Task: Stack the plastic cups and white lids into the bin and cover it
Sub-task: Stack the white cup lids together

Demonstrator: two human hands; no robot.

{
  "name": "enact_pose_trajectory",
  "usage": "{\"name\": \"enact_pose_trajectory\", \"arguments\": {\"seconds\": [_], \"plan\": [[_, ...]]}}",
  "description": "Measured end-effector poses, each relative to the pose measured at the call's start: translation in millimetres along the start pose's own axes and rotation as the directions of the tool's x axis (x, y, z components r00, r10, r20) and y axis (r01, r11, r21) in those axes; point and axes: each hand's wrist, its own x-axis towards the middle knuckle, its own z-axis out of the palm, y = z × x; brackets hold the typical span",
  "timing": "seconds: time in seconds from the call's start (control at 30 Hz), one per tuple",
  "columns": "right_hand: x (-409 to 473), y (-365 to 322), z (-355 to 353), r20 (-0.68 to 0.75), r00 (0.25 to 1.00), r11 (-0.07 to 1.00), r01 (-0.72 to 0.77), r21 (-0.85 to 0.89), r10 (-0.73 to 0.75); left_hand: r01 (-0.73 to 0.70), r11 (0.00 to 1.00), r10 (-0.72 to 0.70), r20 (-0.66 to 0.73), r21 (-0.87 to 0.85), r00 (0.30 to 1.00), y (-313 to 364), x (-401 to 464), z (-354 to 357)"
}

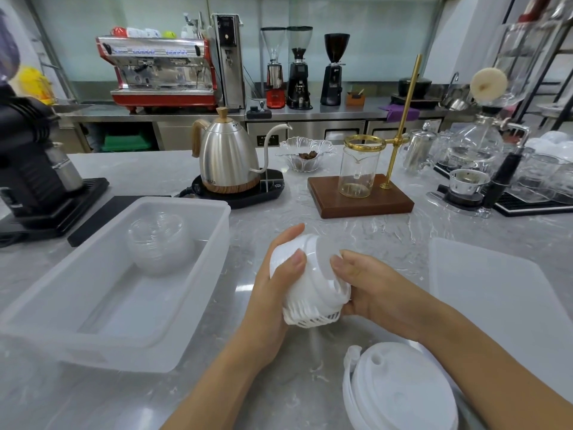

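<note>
Both hands hold a tilted stack of white lids above the marble counter, in the middle of the head view. My left hand grips the stack's left side, thumb on top. My right hand grips its right end. A translucent plastic bin stands to the left, with a stack of clear plastic cups lying inside at its far end. The bin's flat translucent cover lies on the counter to the right. More white lids sit stacked at the near edge, under my right forearm.
Behind the bin stand a black grinder and a steel kettle on a black base. A glass beaker on a wooden stand is straight ahead. Glassware and a siphon brewer crowd the right rear.
</note>
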Motion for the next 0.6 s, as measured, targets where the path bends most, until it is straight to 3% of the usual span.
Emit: {"name": "enact_pose_trajectory", "arguments": {"seconds": [0.13, 0.27, 0.6], "plan": [[-0.2, -0.9, -2.3, -0.13, 0.991, 0.999, 0.042, -0.01, -0.043, 0.001, 0.996, 0.004, -0.068, 0.086, 0.998, -3.8, 6.2, -1.6], [-0.1, -4.7, -4.7, -0.312, 0.945, 0.995, 0.092, -0.042, -0.101, 0.07, 0.994, -0.048, -0.254, 0.079, 0.966, -5.5, 11.4, -8.5], [1.9, -1.2, -16.8, -0.343, 0.925, 0.986, 0.144, -0.09, -0.166, 0.101, 0.987, -0.06, -0.294, 0.127, 0.954, -3.8, 11.0, -13.9]]}}
